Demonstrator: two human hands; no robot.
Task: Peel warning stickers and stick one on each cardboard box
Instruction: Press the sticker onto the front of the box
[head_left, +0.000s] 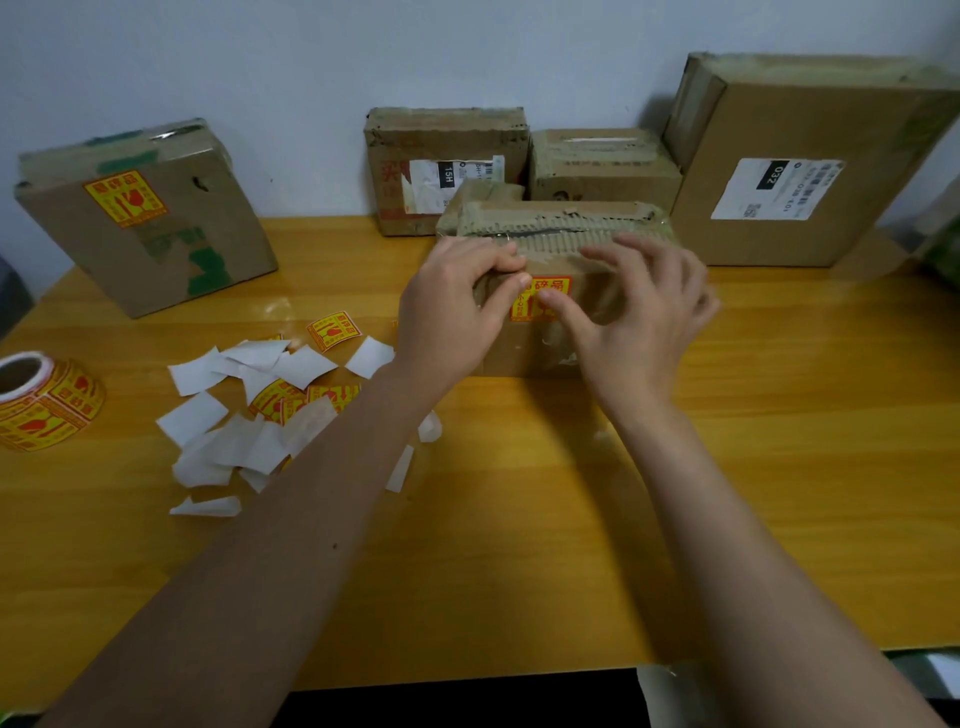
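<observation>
Backing scraps (249, 415) litter the worktop (519, 519) near the roll (47, 400). Both hands press a sticker (540, 299) onto the near box (530, 343), likely smoothing it: left hand (457, 312) pins its left edge, right hand (639, 322) spreads fingers across it. Behind, three boxes (602, 166) await stickers.

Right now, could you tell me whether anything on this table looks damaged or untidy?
Yes. The box under both hands has a torn, ragged top edge exposing its corrugation. White backing papers lie scattered across the table, mixed with loose yellow stickers.
</observation>
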